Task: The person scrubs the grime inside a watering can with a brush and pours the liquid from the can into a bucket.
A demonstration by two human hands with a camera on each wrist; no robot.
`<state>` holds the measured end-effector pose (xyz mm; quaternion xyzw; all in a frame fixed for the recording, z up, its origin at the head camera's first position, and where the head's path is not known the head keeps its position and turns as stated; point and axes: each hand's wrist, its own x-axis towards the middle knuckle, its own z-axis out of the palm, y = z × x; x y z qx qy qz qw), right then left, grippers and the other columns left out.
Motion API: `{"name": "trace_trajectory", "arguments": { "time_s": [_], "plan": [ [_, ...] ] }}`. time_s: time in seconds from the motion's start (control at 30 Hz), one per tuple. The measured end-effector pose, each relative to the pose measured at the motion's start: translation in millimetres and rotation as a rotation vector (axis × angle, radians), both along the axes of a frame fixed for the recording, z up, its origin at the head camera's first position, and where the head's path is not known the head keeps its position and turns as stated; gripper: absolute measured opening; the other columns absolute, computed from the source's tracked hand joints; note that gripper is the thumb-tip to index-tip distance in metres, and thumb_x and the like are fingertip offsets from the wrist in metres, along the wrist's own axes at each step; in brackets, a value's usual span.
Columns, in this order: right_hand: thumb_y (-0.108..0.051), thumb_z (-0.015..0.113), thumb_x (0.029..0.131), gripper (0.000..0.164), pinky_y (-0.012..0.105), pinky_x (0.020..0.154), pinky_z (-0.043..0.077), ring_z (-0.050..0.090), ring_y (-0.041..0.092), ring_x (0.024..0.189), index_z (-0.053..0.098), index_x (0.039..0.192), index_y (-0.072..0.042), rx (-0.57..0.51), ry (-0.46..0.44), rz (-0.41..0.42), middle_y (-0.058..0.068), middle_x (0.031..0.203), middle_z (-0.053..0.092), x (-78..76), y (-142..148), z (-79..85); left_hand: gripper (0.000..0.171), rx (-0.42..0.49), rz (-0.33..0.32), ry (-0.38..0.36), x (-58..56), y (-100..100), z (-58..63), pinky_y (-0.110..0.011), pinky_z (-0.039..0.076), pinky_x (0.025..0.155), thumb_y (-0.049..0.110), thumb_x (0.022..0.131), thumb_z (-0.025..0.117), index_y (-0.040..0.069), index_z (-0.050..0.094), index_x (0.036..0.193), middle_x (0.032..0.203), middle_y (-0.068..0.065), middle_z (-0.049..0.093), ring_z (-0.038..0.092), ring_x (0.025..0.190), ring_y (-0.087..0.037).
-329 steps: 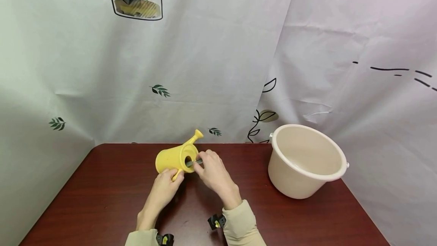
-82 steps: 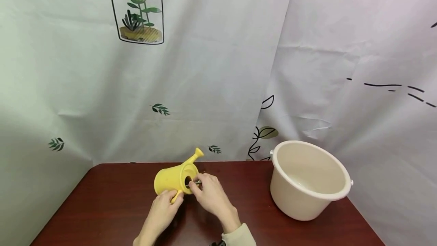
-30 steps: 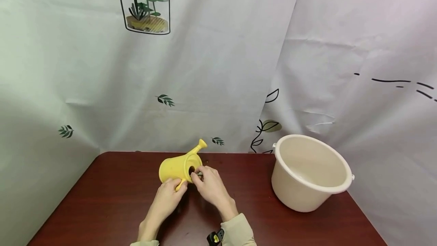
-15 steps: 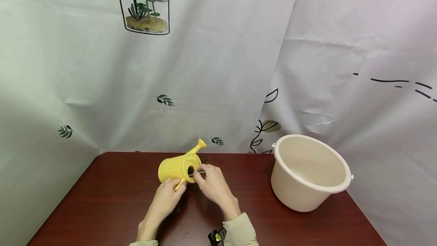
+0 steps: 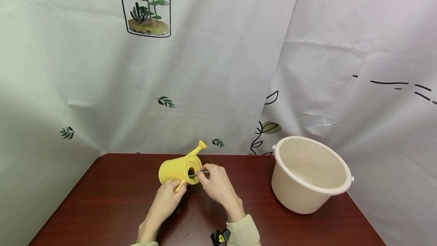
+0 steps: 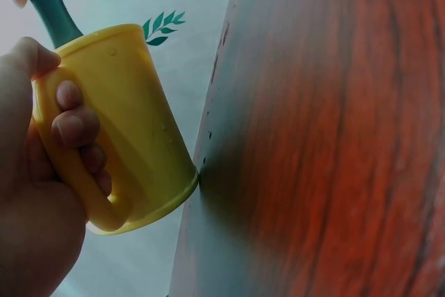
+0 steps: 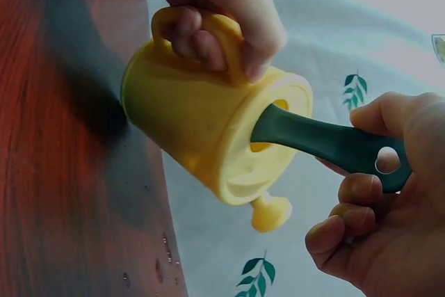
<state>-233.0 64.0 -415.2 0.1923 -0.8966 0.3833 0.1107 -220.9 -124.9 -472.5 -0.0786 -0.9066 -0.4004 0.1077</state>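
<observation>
A yellow toy watering can (image 5: pixel 172 171) is tipped on its side above the dark red table, its opening facing right and its spout pointing up and right. My left hand (image 5: pixel 168 197) grips the can's handle, fingers curled through the loop in the left wrist view. My right hand (image 5: pixel 218 185) pinches the end of a dark green tool handle (image 7: pixel 320 137) with a round hole in it. The tool runs into the can's opening. Its far end is hidden inside, so its kind does not show. Small drops dot the can's side.
A large cream bucket (image 5: pixel 300 196) stands on the right of the table (image 5: pixel 102 208). A pale curtain (image 5: pixel 218 67) with leaf prints hangs behind the table's back edge. Water drops (image 7: pixel 167 248) lie on the tabletop near its edge.
Over the last second my right hand has moved slightly right, drawing more of the green handle out of the can's opening. My left hand keeps its grip, and the bucket stays put.
</observation>
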Motion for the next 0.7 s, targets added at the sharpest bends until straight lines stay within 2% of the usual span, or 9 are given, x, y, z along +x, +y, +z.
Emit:
{"name": "trace_trajectory", "arguments": {
  "time_s": [0.13,0.37,0.7],
  "plan": [
    [-0.026,0.058,0.095,0.017,0.027,0.069,0.049,0.06,0.012,0.083,0.071,0.095,-0.015,-0.013,-0.002,-0.005,-0.007,0.092,0.066,1.4,0.8,1.5,0.04,-0.004,-0.006,0.006,1.1,0.3,1.6,-0.029,0.034,0.059,0.024,0.095,0.062,0.017,0.041,0.061,0.064,0.002,0.037,0.039,0.062,-0.013],
    [-0.024,0.058,0.095,0.015,0.023,0.065,0.047,0.058,0.012,0.075,0.07,0.092,-0.014,-0.01,0.032,0.031,-0.008,0.085,0.063,0.8,-6.1,-3.0,0.04,-0.007,0.006,0.003,4.4,-3.5,1.2,-0.028,0.034,0.06,0.022,0.096,0.061,0.016,0.041,0.062,0.065,0.001,0.036,0.038,0.061,-0.013],
    [-0.023,0.059,0.094,0.014,0.024,0.063,0.043,0.05,0.008,0.068,0.068,0.086,-0.015,-0.012,0.054,0.013,-0.01,0.077,0.055,-3.6,-13.2,-14.9,0.039,-0.004,-0.004,0.026,0.9,-1.3,-1.4,-0.028,0.034,0.06,0.022,0.095,0.061,0.018,0.041,0.062,0.064,0.003,0.035,0.038,0.06,-0.013]
  ]
}}
